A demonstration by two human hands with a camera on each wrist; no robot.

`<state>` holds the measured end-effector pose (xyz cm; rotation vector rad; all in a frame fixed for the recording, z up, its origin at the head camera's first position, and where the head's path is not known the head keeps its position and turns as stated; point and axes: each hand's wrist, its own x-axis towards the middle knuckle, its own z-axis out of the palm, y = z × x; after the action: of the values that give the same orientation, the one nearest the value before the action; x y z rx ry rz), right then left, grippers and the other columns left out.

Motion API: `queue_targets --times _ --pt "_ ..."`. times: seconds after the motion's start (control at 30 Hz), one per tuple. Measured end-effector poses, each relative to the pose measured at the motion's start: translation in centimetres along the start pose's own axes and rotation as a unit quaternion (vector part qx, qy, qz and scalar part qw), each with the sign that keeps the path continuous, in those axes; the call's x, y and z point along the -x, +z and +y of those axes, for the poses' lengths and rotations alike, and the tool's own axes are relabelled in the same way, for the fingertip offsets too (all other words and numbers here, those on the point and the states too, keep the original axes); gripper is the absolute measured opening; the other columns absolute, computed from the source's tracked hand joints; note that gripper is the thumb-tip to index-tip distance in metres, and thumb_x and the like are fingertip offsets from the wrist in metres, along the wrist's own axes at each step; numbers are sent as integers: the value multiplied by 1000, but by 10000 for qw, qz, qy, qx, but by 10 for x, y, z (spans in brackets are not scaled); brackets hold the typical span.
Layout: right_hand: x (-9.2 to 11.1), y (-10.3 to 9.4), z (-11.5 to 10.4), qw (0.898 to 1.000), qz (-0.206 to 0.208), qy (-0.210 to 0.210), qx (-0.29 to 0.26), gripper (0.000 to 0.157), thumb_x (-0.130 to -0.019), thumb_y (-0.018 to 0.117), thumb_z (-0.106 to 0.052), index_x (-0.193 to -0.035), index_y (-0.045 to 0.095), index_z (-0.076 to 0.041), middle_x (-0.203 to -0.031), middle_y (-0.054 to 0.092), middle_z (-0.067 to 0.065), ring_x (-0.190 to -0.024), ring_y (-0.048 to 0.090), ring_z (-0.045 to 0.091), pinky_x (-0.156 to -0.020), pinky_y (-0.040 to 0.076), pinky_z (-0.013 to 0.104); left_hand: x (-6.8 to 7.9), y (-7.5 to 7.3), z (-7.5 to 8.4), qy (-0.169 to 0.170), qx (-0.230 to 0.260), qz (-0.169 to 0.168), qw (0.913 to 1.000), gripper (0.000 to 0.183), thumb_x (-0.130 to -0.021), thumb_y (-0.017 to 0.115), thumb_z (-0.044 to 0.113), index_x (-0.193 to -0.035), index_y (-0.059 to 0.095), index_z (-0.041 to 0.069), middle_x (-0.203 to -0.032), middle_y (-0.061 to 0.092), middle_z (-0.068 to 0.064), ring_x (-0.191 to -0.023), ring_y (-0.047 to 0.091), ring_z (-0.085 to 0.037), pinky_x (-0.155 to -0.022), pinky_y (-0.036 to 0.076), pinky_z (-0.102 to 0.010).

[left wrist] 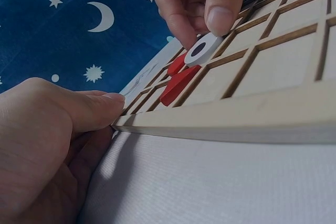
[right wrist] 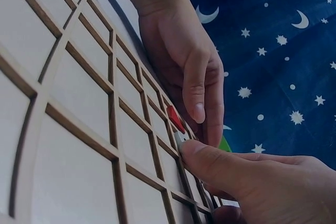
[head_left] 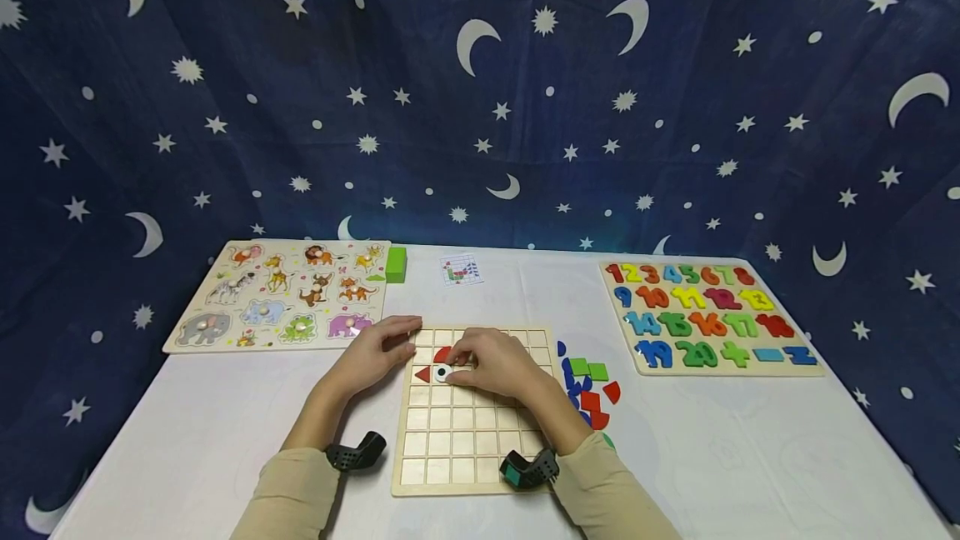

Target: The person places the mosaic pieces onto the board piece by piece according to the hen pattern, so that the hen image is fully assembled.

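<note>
A wooden grid board (head_left: 439,445) lies on the table. My left hand (head_left: 375,355) holds its far left corner, the thumb (left wrist: 107,103) at the rim and the other fingers lower along the side. My right hand (head_left: 498,363) pinches a white disc with a black dot (head_left: 441,372) between thumb and fingers, over a square near that corner. Just left of the disc a red triangle (head_left: 423,374) sits on the board. A red rounded piece (head_left: 442,354) shows behind the disc, partly covered by my right fingers.
Loose blue, green and red shapes (head_left: 590,401) lie right of the board. A picture card (head_left: 461,270) lies beyond it. An animal puzzle (head_left: 251,340) and a green block (head_left: 396,265) are at the back left, a number puzzle (head_left: 720,340) at the right.
</note>
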<state>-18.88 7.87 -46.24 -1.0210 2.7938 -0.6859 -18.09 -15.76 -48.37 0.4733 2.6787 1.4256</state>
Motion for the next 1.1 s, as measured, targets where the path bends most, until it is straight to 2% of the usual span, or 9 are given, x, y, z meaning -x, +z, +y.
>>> queue_targets --times 0.3,0.83,1.1 --pt "-1 1 -2 9999 -62 62 74 20 -79 74 -43 -93 73 -29 -82 59 -16 -71 50 1 -62 43 16 0 -1 -3 98 -65 47 9999 43 -90 62 13 -132 56 7 -139 53 -10 -134 42 -32 -114 28 -52" --pt "-2 4 -2 10000 -71 58 -38 20 -79 73 -42 -93 73 -28 -82 60 -16 -73 52 1 -63 43 16 1 -1 -2 34 -79 22 10000 43 -90 62 15 -133 56 7 -140 52 -10 -135 42 -32 -115 28 -52" --pt "0 -1 1 9999 -25 -13 -138 19 -81 73 -39 -96 73 -27 -84 61 -15 -71 51 1 -63 45 16 0 0 -1 71 -56 -7 10000 44 -89 62 9 -133 56 7 -139 52 -10 -135 42 -31 -115 29 -51"
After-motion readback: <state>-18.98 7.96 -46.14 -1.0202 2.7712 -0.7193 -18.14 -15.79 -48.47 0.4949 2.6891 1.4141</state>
